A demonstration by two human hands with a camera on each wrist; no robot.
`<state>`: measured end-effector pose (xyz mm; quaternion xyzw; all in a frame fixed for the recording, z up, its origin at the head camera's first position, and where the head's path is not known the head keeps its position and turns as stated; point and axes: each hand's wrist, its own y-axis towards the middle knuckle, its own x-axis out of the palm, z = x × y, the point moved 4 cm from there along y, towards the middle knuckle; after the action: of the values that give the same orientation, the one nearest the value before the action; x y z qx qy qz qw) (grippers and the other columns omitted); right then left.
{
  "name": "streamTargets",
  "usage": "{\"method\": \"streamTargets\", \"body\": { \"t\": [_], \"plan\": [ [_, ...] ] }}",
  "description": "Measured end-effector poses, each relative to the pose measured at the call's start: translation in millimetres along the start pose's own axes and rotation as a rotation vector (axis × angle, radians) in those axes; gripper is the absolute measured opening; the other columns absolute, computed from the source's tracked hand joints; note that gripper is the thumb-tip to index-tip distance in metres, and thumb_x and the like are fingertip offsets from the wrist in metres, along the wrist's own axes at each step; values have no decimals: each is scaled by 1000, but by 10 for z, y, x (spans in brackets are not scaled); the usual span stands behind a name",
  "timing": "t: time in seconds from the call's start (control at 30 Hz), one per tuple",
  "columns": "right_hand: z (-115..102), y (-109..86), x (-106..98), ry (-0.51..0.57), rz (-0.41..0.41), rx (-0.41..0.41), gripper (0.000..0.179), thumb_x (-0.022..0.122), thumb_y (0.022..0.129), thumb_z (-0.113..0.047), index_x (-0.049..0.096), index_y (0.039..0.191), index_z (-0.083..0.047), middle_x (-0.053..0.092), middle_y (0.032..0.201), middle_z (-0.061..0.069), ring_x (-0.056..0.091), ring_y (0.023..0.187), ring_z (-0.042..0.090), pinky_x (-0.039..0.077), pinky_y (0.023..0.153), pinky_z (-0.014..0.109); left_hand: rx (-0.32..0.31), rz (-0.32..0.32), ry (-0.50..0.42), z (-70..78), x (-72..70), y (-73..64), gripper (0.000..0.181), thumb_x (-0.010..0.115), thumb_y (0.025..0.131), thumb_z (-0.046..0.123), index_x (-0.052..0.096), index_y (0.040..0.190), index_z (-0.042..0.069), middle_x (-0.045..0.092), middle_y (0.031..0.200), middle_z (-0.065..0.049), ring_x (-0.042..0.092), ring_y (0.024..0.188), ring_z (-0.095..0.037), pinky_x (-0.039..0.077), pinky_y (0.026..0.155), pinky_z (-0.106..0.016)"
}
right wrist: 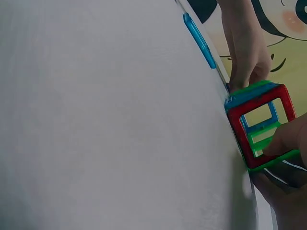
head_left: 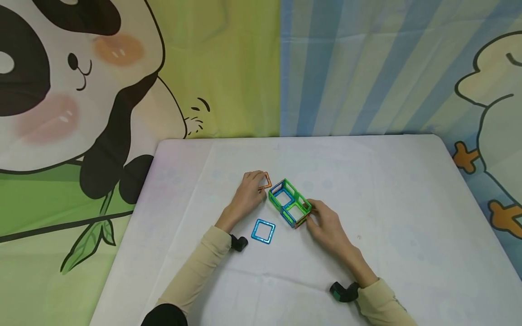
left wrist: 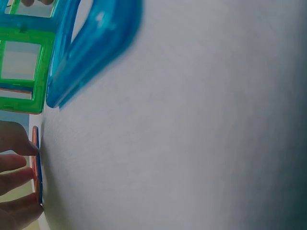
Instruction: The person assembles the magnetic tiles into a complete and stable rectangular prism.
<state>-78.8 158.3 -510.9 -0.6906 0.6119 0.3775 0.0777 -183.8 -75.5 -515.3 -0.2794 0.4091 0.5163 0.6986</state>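
A box built of green, blue and red magnetic square tiles (head_left: 284,209) lies on the white table. My right hand (head_left: 329,228) grips its near right end; in the right wrist view the thumb sits at the red tile (right wrist: 236,122), with fingers on the box's other side. Just left of the box, my left hand (head_left: 249,192) holds an orange square tile (head_left: 268,179) between thumb and fingers. Seen edge-on in the left wrist view, that orange tile (left wrist: 35,165) has a blue edge against it, low at the table. A loose blue square tile (head_left: 263,231) lies flat between the forearms.
The white tabletop (head_left: 391,181) reaches back to a printed curtain (head_left: 240,68) with a panda on the left. Black wrist devices, one at the left wrist (head_left: 239,243) and one at the right wrist (head_left: 344,292), stick out over the table.
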Motion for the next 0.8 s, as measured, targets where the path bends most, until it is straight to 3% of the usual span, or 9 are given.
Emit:
{"method": "streamTargets", "body": {
  "t": [0.3, 0.47, 0.8],
  "plan": [
    [106, 68, -71, 25, 54, 17, 51, 67, 85, 16, 60, 133, 2, 69, 126, 18, 71, 113, 34, 58, 94, 40, -2, -2, -14, -7, 1, -12, 56, 72, 91, 5, 55, 145, 3, 53, 150, -13, 45, 140, -30, 41, 117, -43],
    [150, 116, -98, -1, 64, 29, 54, 67, 86, 15, 61, 137, -1, 69, 129, 18, 72, 110, 34, 56, 96, 45, 8, 5, -21, -17, 4, -11, 54, 72, 91, 4, 56, 143, 2, 55, 148, -13, 46, 139, -31, 42, 116, -43],
    [238, 266, -119, 10, 50, 83, 53, 65, 88, 16, 63, 137, -2, 67, 133, 21, 70, 114, 38, 57, 95, 44, 26, -3, -25, -7, -8, 3, 53, 71, 91, 2, 57, 142, 1, 56, 146, -14, 47, 137, -31, 42, 116, -44]
  ]
}}
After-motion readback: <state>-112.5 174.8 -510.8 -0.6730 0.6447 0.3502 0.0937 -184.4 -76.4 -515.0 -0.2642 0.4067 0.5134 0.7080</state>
